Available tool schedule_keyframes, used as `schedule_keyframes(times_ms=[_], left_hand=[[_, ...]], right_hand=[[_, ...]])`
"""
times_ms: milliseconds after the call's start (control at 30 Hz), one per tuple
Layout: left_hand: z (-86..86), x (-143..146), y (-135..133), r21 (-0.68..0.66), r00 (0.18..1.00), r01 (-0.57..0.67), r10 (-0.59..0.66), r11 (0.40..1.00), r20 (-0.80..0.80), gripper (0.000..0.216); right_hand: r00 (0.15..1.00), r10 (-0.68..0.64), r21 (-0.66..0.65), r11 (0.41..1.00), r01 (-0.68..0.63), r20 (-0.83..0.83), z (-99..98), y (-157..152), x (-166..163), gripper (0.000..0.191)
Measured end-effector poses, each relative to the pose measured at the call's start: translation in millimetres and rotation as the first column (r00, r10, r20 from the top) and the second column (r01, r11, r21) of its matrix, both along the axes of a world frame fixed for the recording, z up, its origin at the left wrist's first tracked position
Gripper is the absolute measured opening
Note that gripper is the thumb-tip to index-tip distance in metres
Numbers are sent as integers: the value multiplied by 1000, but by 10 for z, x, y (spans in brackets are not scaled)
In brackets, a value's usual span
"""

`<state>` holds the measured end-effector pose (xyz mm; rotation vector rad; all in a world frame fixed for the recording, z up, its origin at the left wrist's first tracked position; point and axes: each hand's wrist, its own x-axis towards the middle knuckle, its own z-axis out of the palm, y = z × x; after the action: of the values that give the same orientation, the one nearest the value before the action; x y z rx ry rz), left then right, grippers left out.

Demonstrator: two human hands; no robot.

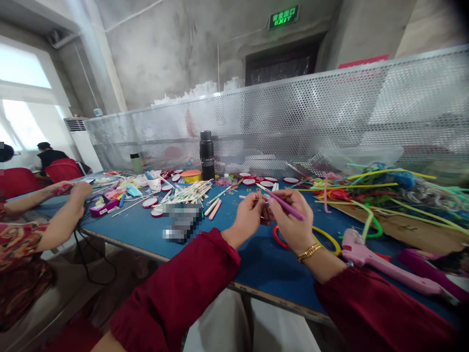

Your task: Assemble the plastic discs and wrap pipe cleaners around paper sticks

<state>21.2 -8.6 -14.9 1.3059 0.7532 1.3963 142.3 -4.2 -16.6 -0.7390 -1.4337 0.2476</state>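
Observation:
Above the blue table's near edge, my two hands are close together. My left hand [249,215] is closed, pinching a small brownish strip [262,204] between thumb and fingers. A slim purple pen-like stick [287,205] lies in my right hand [295,222], slanting up to the left. Its thumb and fingertips meet the strip near my left fingers, where a small pale bit shows; details there are too small to tell. Under my right wrist are a red loop [280,238] and a yellow loop [331,240]. A pink glue gun [384,261] lies to the right.
White sticks [192,191], round red-rimmed pieces [291,180] and a black bottle [207,156] stand or lie beyond my hands. Colourful pipe cleaners [388,183] are heaped right. A blurred-out dark device [182,223] lies left. A co-worker's hands [78,193] work farther left. A perforated metal screen [293,122] backs the table.

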Motion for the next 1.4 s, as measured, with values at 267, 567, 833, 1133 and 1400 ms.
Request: schedule_keyframes(times_ms=[267,567,833,1133,1400], left_hand=[[-57,6,38,61,999,-30,31,998,-29,28],[-28,17,16,61,999,-43,44,997,-24,31],[-66,12,42,104,997,-55,61,993,-52,23],[-65,3,45,107,997,-48,54,993,-53,21],[-60,1,35,120,994,-64,73,991,-75,23]], right_hand=[[998,7,-26,1000,-9,-66,-38,33,6,21],[996,40,-18,999,-42,-84,-11,-16,-44,20],[995,-103,11,995,103,-8,-36,33,-7,20],[993,-117,29,993,116,21,35,-44,-29,19],[992,-121,44,992,120,43,41,-30,-21,18]])
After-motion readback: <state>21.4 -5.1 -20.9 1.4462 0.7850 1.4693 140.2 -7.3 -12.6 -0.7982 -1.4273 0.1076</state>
